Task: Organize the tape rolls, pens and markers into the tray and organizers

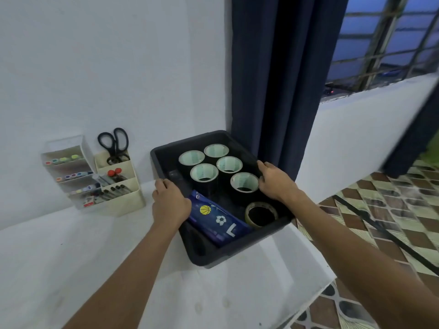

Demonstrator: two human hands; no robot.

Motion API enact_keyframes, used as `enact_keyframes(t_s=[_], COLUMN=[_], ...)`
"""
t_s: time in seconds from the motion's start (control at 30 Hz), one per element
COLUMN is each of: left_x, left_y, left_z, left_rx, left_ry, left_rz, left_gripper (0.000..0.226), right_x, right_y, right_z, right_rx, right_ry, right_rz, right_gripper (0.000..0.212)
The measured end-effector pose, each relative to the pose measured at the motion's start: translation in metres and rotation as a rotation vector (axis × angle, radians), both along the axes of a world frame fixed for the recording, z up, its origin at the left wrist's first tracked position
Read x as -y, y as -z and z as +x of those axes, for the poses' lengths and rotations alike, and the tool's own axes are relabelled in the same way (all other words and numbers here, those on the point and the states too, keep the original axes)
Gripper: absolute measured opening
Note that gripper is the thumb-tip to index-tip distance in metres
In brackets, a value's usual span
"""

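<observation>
A white surface (71,252) runs along a white wall, with a dark curtain (273,79) at the far right. A black tray (209,257) sits at the right end of the surface, its near right corner jutting past the edge. Inside it stand five black tape rolls (204,176) upright in a cluster at the far end, a brownish tape roll (261,213) in the near right corner, and a blue pencil pouch (218,219) lying flat. To the left, against the wall, a clear tiered organizer (65,167) and a cream organizer (118,186) hold markers, pens and black scissors (114,144). Nothing loose shows on the surface — sorting looks essentially finished.

The left hand (169,203) grasps the tray's left rim, fingers curled over it. The right hand (275,181) grasps the right rim — likely positioning the tray.
</observation>
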State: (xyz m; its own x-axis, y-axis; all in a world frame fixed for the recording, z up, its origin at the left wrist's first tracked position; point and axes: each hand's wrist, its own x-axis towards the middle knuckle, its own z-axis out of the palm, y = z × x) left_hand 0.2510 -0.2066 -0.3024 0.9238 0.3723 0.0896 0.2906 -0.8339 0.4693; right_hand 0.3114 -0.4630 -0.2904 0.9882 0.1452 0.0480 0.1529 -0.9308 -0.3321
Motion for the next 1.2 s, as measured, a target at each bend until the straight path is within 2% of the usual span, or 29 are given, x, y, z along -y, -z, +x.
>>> enact_keyframes(t_s=[0.43,0.77,0.87,0.97,1.13,1.2], left_x=[-0.033,-0.042,-0.045,-0.06,-0.112,-0.136], left_y=[-0.009,-0.005,-0.01,-0.028,-0.114,-0.16], left_z=[-0.03,-0.035,-0.034,-0.027,-0.009,-0.005], left_rx=[-0.055,-0.027,-0.021,0.091,0.34,0.431], left_ry=[-0.056,-0.06,-0.058,-0.036,-0.064,-0.087], left_rz=[0.14,0.134,0.145,0.109,0.165,0.231], left_gripper=[0.054,0.053,0.044,0.033,0.052,0.06], right_x=[-0.037,-0.048,-0.05,-0.072,-0.158,-0.197], right_y=[0.005,0.005,0.004,-0.008,-0.078,-0.124], right_z=[-0.015,-0.021,-0.019,-0.012,0.006,0.017], right_rx=[0.02,0.033,0.052,0.07,0.249,0.424], right_ry=[-0.074,-0.07,-0.087,-0.156,-0.44,-0.557], right_rz=[-0.031,-0.069,-0.146,-0.162,0.007,0.037], right_gripper=[0.071,0.073,0.077,0.079,0.07,0.068])
